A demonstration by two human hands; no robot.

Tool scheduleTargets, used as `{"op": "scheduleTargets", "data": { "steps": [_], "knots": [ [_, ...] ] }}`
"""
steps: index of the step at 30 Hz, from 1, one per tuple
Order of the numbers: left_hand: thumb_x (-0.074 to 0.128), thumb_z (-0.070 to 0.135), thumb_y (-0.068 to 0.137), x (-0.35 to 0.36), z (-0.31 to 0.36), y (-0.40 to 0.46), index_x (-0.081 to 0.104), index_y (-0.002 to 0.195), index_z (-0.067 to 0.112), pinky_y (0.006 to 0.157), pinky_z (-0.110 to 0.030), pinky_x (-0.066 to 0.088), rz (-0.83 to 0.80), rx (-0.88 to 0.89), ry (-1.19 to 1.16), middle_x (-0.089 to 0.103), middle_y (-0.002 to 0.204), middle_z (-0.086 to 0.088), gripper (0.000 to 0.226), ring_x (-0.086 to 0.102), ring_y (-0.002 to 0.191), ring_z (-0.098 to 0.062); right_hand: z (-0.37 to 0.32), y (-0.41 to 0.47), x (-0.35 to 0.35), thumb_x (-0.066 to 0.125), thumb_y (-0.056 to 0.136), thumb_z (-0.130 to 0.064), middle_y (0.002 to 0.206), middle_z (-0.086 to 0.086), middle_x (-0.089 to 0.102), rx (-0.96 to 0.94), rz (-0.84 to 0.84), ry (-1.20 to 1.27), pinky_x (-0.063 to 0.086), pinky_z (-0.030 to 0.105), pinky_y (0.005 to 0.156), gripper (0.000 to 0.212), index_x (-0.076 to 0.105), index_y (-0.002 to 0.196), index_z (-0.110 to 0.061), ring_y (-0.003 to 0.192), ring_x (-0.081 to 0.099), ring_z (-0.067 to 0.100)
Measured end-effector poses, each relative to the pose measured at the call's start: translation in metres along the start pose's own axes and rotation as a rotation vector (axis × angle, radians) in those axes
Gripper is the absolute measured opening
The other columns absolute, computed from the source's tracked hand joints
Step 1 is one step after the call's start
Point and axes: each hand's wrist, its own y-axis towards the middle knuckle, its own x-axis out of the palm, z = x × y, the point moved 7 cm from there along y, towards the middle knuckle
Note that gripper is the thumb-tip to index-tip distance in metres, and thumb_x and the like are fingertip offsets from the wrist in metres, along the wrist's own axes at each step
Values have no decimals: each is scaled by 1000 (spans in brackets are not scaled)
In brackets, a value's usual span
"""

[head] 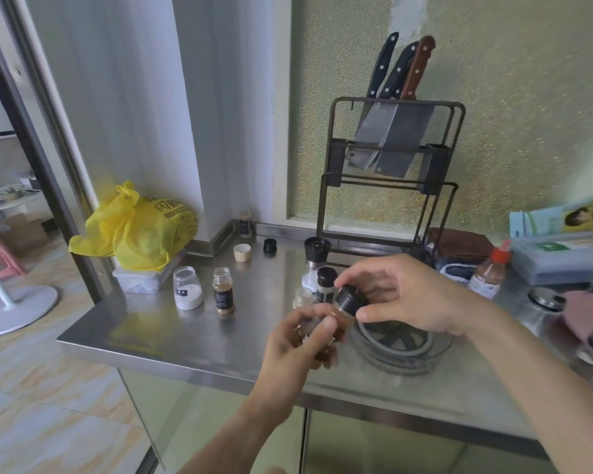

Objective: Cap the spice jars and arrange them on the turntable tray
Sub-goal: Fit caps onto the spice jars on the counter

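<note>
Black plastic cap [350, 298], pinched in the right hand [404, 295], sits at the upper-right end of the small tilted glass spice jar [326, 328] gripped by the left hand [298, 347] above the steel desk [185, 336], so twisting follows that slanted axis.

Far counter: metal knife rack [389, 172], upright, against the wall.
In rack: three knives [396, 107], handles up, blades crossing.
Far left corner: yellow plastic bag [136, 229] on a clear lidded box [141, 280].
Right: red-capped bottle [489, 271], standing.
Far right: stacked boxes [562, 244].
Floor, left: white round fan base [14, 311].
</note>
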Motion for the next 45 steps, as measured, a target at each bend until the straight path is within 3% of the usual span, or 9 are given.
{"op": "scheduleTargets", "data": {
  "steps": [5, 10, 14, 18, 29, 32, 38, 41, 45],
  "knots": [
    [63, 36, 97, 32, -18, -7, 73, 107, 2, 56, -22, 43, -63, -220, -311, 70, 89, -20, 36, 52, 56, -17, 13, -16, -8, 82, 83, 0, 109, -1, 79, 39, -9, -56, 58, 25, 93, 39, 71, 114, -20, 103, 75, 10],
    [72, 22, 87, 37, -26, -9, 77, 100, 4, 65, -24, 51, -20, -208, -349, 71, 97, -23, 23, 65, 79, -19, 25, -24, -10, 82, 81, -45, 87, -2, 81, 134, 32, -193, 63, 40, 85, 31, 73, 102, -24, 77, 79, 13],
    [82, 23, 82, 36, -34, -5, 78, 102, 4, 65, -23, 52, 9, -242, -367, 71, 96, -22, 28, 60, 84, -23, 27, -29, -8, 85, 82, -27, 103, -8, 76, 95, -26, -216, 62, 40, 87, 38, 67, 114, -36, 85, 75, 16],
    [82, 29, 78, 35, -38, -7, 77, 104, 3, 66, -22, 53, 7, -276, -326, 71, 99, -22, 36, 59, 82, -23, 31, -29, -8, 78, 82, -53, 92, -6, 79, 158, -8, -279, 62, 43, 86, 34, 71, 108, -32, 80, 77, 11],
    [73, 23, 85, 30, -43, -7, 73, 110, -4, 64, -19, 53, 15, -298, -365, 69, 95, -22, 37, 59, 64, -12, 30, -26, 2, 77, 88, -39, 94, 1, 79, 143, -38, -197, 63, 42, 86, 26, 69, 110, -27, 81, 77, 15],
    [73, 23, 86, 29, -43, -7, 74, 107, 1, 63, -19, 54, 15, -303, -360, 69, 95, -22, 30, 58, 63, -13, 30, -27, 2, 72, 79, -66, 95, -6, 79, 169, -14, -248, 62, 41, 87, 43, 70, 109, -35, 81, 76, 10],
    [70, 21, 89, 26, -42, -8, 68, 114, -6, 62, -19, 53, 27, -303, -372, 68, 93, -23, 37, 58, 61, -14, 33, -27, 3, 74, 83, -58, 93, -8, 79, 182, 0, -250, 62, 37, 86, 38, 71, 110, -32, 81, 76, 8],
    [70, 20, 88, 25, -42, -8, 68, 114, -5, 61, -19, 53, 29, -305, -390, 69, 93, -23, 36, 60, 62, -14, 31, -25, 6, 81, 85, -34, 97, -9, 78, 151, -10, -192, 61, 36, 86, 35, 67, 116, -31, 81, 76, 7],
    [71, 21, 89, 22, -42, -8, 70, 108, -2, 59, -18, 53, 26, -306, -400, 71, 89, -20, 30, 59, 59, -14, 30, -25, 6, 78, 84, -51, 97, -10, 77, 174, 19, -245, 61, 36, 87, 39, 69, 116, -32, 84, 74, 5]
  ]
}}
